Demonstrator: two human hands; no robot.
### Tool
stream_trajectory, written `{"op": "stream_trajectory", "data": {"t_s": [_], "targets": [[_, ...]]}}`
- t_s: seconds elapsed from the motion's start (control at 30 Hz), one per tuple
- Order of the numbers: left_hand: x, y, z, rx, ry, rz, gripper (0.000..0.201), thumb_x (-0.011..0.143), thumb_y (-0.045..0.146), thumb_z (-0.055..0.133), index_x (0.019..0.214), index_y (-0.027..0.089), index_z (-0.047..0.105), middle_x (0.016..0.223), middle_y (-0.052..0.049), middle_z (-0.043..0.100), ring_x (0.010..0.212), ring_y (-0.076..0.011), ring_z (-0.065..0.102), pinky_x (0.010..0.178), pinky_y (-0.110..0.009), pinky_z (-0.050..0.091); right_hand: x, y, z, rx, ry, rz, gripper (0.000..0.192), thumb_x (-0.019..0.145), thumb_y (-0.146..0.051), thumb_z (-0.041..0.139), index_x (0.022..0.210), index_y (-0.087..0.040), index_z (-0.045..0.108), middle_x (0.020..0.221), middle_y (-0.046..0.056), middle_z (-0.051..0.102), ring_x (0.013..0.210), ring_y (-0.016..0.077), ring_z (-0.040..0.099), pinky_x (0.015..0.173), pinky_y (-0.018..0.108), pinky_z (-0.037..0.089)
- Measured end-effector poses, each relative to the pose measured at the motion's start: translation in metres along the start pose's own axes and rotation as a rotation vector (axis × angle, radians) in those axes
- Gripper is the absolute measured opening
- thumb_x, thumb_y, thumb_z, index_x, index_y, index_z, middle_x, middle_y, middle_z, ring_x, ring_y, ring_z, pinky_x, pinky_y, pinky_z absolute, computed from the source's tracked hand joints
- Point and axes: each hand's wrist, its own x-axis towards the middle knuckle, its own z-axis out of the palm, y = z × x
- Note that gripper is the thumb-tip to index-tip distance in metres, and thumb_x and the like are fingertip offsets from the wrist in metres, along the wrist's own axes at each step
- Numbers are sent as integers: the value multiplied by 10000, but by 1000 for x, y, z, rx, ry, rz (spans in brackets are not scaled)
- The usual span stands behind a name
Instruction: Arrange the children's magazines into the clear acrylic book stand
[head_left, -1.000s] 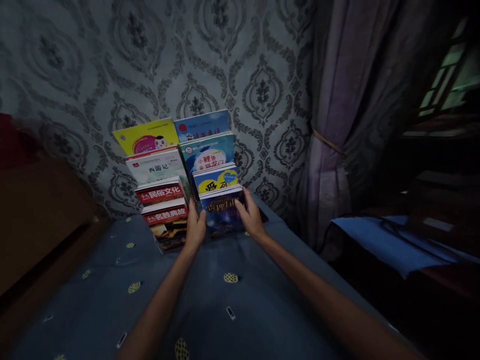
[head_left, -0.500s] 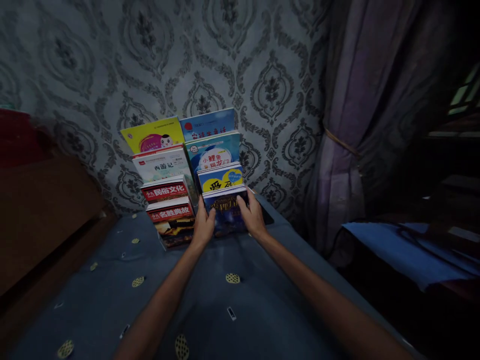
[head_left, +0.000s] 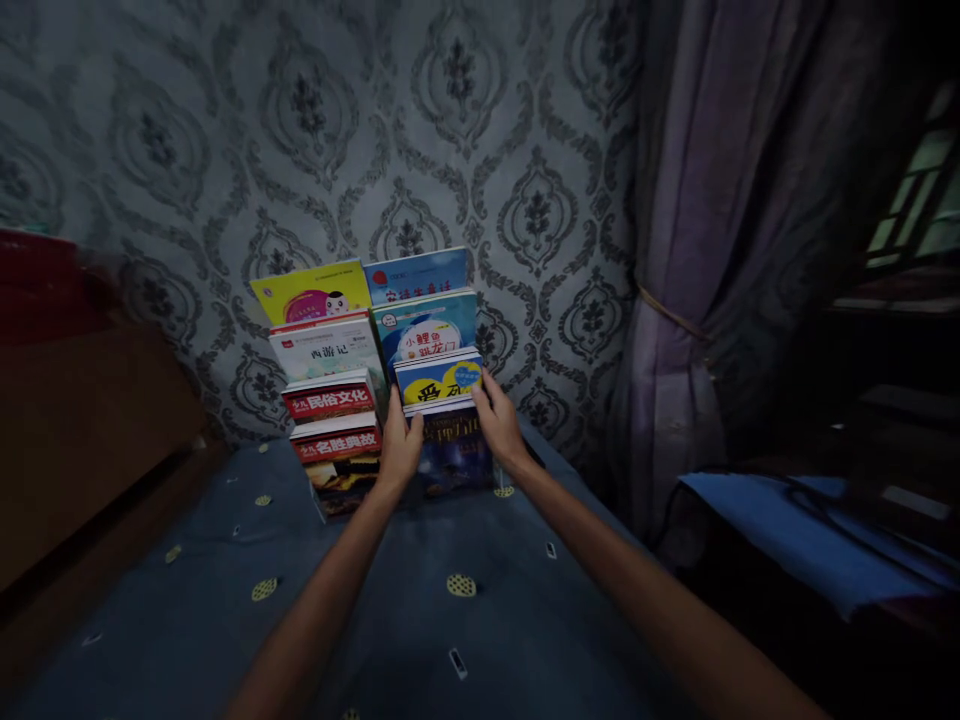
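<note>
Two columns of upright books lean back in tiers. My left hand (head_left: 400, 448) presses along the left edge of a blue-and-yellow book (head_left: 435, 384), its thumb low by a dark blue book (head_left: 454, 465) in front. At the right edge of the blue-and-yellow book, my right hand (head_left: 498, 422) curls round with the thumb on its front. Behind stand a teal book (head_left: 427, 325) and a blue book (head_left: 420, 272). The left column has a yellow book (head_left: 311, 290), a pale book (head_left: 330, 352) and two red-titled books (head_left: 330, 400) in front.
A blue patterned cloth (head_left: 390, 620) covers the surface below. Patterned wallpaper (head_left: 532, 210) rises close behind the books. A tied purple curtain (head_left: 675, 300) hangs at right, beside a bright blue item (head_left: 795, 530). A brown box (head_left: 90, 430) stands at left.
Both hands have shifted from the sides of the dark blue front book up to the blue-and-yellow book behind it. The camera view has tilted up slightly.
</note>
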Motion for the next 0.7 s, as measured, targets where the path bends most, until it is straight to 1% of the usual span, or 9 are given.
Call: {"op": "stream_trajectory", "data": {"t_s": [0.07, 0.1, 0.13, 0.23, 0.3, 0.4, 0.5, 0.6, 0.7], "targets": [[-12, 4, -4, 15, 14, 9, 688, 946, 256, 458, 1577, 145, 207, 1661, -126, 233, 1533, -245, 234, 1261, -439, 188, 5, 11, -11, -111, 20, 134, 591, 1007, -524, 327, 1457, -184, 505, 1451, 121, 582, 1307, 256, 565, 1123, 454, 416], [-21, 7, -7, 25, 21, 29, 682, 958, 265, 453, 1580, 153, 197, 1661, -125, 231, 1534, -240, 233, 1264, -434, 182, 6, 19, -18, -212, 26, 205, 573, 1015, -488, 306, 1455, -179, 503, 1436, 126, 593, 1276, 247, 587, 1104, 444, 433], [-31, 10, -11, 36, 19, 58, 670, 971, 272, 447, 1583, 169, 193, 1658, -117, 243, 1534, -232, 233, 1266, -425, 177, 6, 27, -26, -306, 28, 266, 559, 1009, -457, 327, 1450, -161, 502, 1419, 143, 602, 1257, 252, 599, 1092, 444, 439], [-72, 14, -24, 102, -34, 130, 616, 1002, 273, 418, 1582, 218, 216, 1636, -96, 306, 1524, -219, 263, 1264, -421, 195, -9, 53, -48, -508, -6, 393, 554, 941, -373, 476, 1407, -76, 521, 1381, 217, 604, 1282, 315, 570, 1089, 474, 419], [-103, 10, -33, 171, -90, 154, 601, 1004, 250, 410, 1578, 241, 235, 1622, -91, 340, 1513, -219, 294, 1252, -427, 248, -25, 67, -55, -627, -72, 454, 582, 876, -351, 586, 1386, -79, 528, 1375, 233, 596, 1298, 355, 545, 1082, 505, 405], [-147, -6, -45, 265, -227, 170, 617, 998, 192, 392, 1583, 273, 217, 1612, -98, 361, 1494, -220, 338, 1214, -451, 348, -47, 80, -52, -776, -175, 504, 664, 799, -388, 702, 1382, -131, 515, 1363, 212, 601, 1290, 362, 537, 1071, 509, 394], [-177, -23, -56, 337, -288, 165, 645, 982, 142, 367, 1587, 291, 199, 1608, -100, 367, 1490, -221, 347, 1190, -472, 399, -53, 82, -42, -889, -249, 517, 716, 785, -393, 737, 1389, -100, 489, 1320, 251, 609, 1285, 389, 522, 1058, 526, 374], [-190, -34, -63, 354, -309, 152, 638, 978, 128, 356, 1582, 286, 221, 1601, -105, 380, 1479, -224, 366, 1176, -465, 427, -48, 77, -35, -959, -307, 499, 698, 816, -361, 719, 1406, -82, 471, 1302, 284, 609, 1297, 422, 498, 1038, 554, 366], [-192, -39, -64, 336, -301, 123, 599, 984, 134, 349, 1564, 267, 283, 1594, -107, 393, 1479, -234, 367, 1179, -470, 423, -39, 69, -36, -987, -356, 499, 702, 803, -348, 735, 1406, -96, 478, 1284, 285, 624, 1277, 432, 520, 1006, 550, 397]]}}
